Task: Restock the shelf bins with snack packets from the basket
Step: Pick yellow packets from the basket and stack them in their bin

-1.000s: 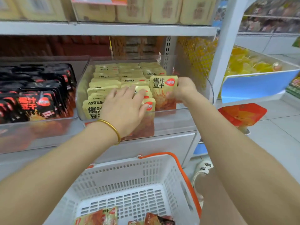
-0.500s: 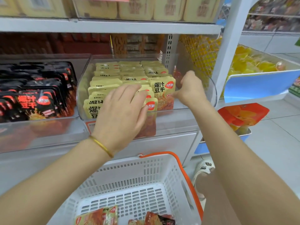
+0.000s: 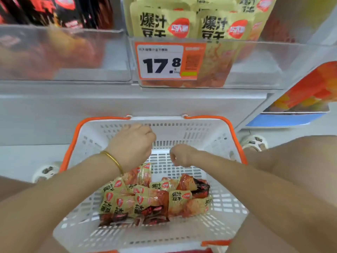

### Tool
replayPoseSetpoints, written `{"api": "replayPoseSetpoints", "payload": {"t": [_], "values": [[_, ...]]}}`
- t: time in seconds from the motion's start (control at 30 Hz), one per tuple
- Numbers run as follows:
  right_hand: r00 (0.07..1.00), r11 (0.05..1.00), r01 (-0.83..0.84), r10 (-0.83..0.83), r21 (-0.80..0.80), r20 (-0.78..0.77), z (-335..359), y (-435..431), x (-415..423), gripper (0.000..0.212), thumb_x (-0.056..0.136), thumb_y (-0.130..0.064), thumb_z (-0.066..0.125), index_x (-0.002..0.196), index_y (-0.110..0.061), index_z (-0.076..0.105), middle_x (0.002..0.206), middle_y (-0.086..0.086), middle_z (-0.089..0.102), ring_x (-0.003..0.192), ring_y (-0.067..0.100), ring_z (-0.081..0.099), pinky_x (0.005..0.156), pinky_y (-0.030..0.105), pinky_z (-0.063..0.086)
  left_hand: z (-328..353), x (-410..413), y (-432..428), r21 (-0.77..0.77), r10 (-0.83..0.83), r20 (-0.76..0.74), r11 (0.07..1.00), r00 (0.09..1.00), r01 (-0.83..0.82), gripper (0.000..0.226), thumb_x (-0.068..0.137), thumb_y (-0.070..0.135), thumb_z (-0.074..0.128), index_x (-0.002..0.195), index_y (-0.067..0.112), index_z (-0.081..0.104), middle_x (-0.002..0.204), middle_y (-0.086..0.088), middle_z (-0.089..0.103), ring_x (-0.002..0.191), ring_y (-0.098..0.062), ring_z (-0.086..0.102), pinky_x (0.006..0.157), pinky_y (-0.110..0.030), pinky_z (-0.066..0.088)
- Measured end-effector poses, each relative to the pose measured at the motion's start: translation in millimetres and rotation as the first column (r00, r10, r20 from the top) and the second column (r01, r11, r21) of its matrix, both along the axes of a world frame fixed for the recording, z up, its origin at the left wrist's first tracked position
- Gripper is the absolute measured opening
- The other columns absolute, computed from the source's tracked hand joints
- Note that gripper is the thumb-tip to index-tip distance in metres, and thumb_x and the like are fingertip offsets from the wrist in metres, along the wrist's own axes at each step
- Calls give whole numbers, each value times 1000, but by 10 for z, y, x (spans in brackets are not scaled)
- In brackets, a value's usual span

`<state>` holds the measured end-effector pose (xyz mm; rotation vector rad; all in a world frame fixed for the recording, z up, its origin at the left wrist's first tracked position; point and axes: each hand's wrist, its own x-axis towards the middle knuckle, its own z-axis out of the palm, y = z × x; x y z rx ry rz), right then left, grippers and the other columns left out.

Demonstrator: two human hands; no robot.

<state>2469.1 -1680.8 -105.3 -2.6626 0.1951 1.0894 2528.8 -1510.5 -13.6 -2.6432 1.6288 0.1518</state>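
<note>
A white basket (image 3: pixel 200 132) with orange handles sits below me and holds a pile of yellow and dark red snack packets (image 3: pixel 155 199). My left hand (image 3: pixel 133 145), with a gold bangle on its wrist, hangs over the basket's far side with its fingers loosely curled, and it holds nothing. My right hand (image 3: pixel 179 155) hangs beside it, a little lower, and is likewise empty. Both hands are above the packets and apart from them. Straight ahead and above is the clear shelf bin (image 3: pixel 255 61) with upright yellow packets (image 3: pixel 182 24).
An orange price tag (image 3: pixel 160 61) reading 17.8 is fixed to the bin's front. A bin of black packets (image 3: pixel 54 11) stands to the left. A lower orange and blue bin (image 3: pixel 310 92) juts out at the right. Sandalled feet (image 3: pixel 255 142) flank the basket.
Both hands have left the yellow-packet bin and dropped down over the basket. My view has tilted down and closer, so the basket's packets now fill the middle.
</note>
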Motion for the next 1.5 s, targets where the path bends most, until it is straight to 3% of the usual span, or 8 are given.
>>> {"api": "replayPoseSetpoints", "payload": {"t": [0.13, 0.37, 0.53, 0.73, 1.07, 1.27, 1.4, 1.5], "values": [[997, 999, -26, 28, 34, -66, -785, 175, -148, 28, 94, -14, 54, 120, -3, 54, 116, 11, 59, 104, 27, 58, 82, 34, 48, -119, 17, -16, 44, 41, 12, 998, 999, -41, 32, 92, 20, 40, 118, 15, 58, 120, -2, 54, 115, -25, 47, 93, -40, 39], [996, 999, -42, 43, 15, -78, -1369, 472, -275, 12, 92, -8, 53, 79, -6, 52, 85, 7, 53, 77, 23, 54, 69, 33, 48, -206, 53, -25, 94, 74, 19, 993, 997, -75, 32, 95, 20, 38, 124, 19, 51, 125, 0, 49, 117, -21, 42, 95, -34, 36], [992, 969, 128, -128, 210, -11, -984, 291, -32, 36, 89, -6, 54, 64, -21, 33, 69, -6, 37, 61, 9, 36, 62, 28, 38, -232, 83, -50, 198, 126, -81, 974, 989, -108, 31, 96, 23, 40, 125, 19, 50, 125, 0, 50, 117, -21, 43, 96, -36, 40], [958, 845, 232, -285, 482, 38, 219, 9, 138, 5, 91, -7, 59, 94, -3, 58, 84, 5, 54, 76, 21, 57, 71, 37, 55, -249, 80, -148, 275, 256, -318, 946, 913, -169, 36, 94, 29, 51, 127, 16, 47, 123, -5, 52, 114, -24, 49, 92, -37, 45], [746, 581, 376, -652, 721, 136, 1672, -336, -511, 33, 80, 1, 70, 110, -5, 57, 79, 0, 64, 65, 6, 61, 59, 24, 51, 743, -153, -500, -275, 126, -631, 886, 766, -372, 14, 83, 18, 69, 85, 21, 55, 75, 10, 54, 70, -12, 54, 63, -25, 43], [345, 389, 158, -883, 907, 319, 2631, -898, -592, 25, 80, 6, 66, 100, -9, 63, 79, 1, 73, 69, 9, 68, 56, 24, 55, 1558, -162, -884, -769, -4, -272, 603, 962, -214, 40, 84, 13, 65, 121, 17, 52, 106, 1, 60, 94, -17, 58, 82, -34, 47], [-30, 423, 85, -904, 902, 426, 3030, -1268, -410, 34, 74, 7, 70, 103, -5, 59, 57, -11, 67, 54, -1, 64, 47, 17, 49, 1759, 28, -1092, -606, 107, 146, 796, 984, 3, 49, 90, 33, 56, 134, 15, 45, 137, -10, 47, 127, -29, 41, 105, -44, 35], [-22, 517, 251, -842, 818, 539, 3030, -1423, -186, 36, 76, 9, 69, 110, 2, 60, 63, -4, 64, 44, -4, 58, 40, 15, 44, 1688, 81, -1210, -452, 144, 226, 891, 963, -28, 53, 94, 44, 43, 141, 19, 37, 150, -10, 33, 137, -27, 30, 110, -43, 25]]}}
